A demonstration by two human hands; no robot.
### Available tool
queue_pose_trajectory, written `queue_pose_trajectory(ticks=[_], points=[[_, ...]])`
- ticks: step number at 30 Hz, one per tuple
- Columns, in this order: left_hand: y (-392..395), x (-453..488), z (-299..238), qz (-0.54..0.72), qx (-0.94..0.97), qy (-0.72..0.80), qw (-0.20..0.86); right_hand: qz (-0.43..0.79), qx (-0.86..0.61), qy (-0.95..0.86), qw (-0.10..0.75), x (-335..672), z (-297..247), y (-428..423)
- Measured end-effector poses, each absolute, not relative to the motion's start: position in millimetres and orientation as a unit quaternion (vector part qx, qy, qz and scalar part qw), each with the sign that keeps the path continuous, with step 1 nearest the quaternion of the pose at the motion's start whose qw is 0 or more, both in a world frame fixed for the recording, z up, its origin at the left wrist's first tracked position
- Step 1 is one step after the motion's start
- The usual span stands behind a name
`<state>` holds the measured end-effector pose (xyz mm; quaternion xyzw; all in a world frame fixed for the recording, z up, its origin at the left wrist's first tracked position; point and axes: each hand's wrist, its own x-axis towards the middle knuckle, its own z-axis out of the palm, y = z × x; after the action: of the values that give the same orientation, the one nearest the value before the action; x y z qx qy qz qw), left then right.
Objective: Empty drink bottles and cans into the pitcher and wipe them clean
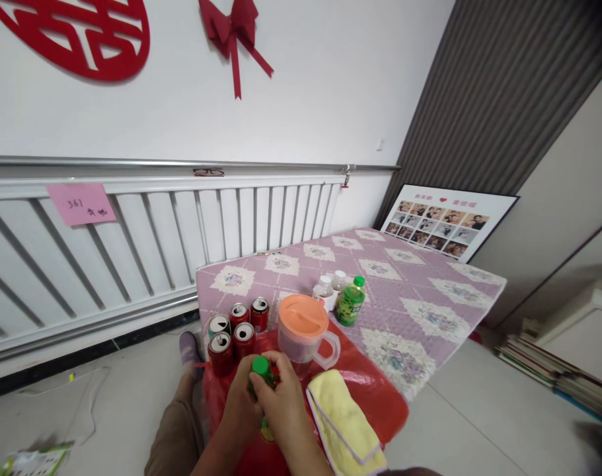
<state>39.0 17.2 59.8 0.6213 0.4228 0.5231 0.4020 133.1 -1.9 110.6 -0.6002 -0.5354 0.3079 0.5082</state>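
A green bottle with a green cap (260, 365) stands upright between my two hands, low over the red plastic sheet (375, 403). My left hand (243, 395) is wrapped round the bottle's left side. Closed about its right side and neck is my right hand (283, 395), thumb just below the cap. Most of the bottle is hidden by my fingers. Just beyond stands a clear plastic pitcher (293, 338) with an orange lid (303, 316). Several opened drink cans (244, 334) are grouped left of it. A folded yellow cloth (343, 420) lies right of my right hand.
A second green bottle (350, 303) and two small clear bottles (324, 291) stand behind the pitcher on the patterned purple cover (400, 264). A white radiator (156, 231) runs along the wall. A photo board (439, 221) leans at the back right.
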Motion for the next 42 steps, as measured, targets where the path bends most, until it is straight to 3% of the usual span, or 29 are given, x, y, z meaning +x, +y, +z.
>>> queue_pose_trajectory(ticks=[8,20,25,30,42], points=[[17,40,59,0.517,0.630,0.422,0.396,0.286,-0.571,-0.543,0.545,133,107,-2],[17,37,51,0.503,0.629,0.467,0.366,0.354,-0.538,-0.471,0.602,166,120,-17],[17,35,48,0.487,0.639,0.492,0.337,0.286,-0.589,-0.457,0.603,218,95,-30],[18,35,47,0.484,0.635,0.492,0.346,0.160,-0.707,-0.513,0.459,295,58,-33],[15,35,50,0.481,0.623,0.500,0.361,0.086,-0.794,-0.570,0.192,351,18,-26]])
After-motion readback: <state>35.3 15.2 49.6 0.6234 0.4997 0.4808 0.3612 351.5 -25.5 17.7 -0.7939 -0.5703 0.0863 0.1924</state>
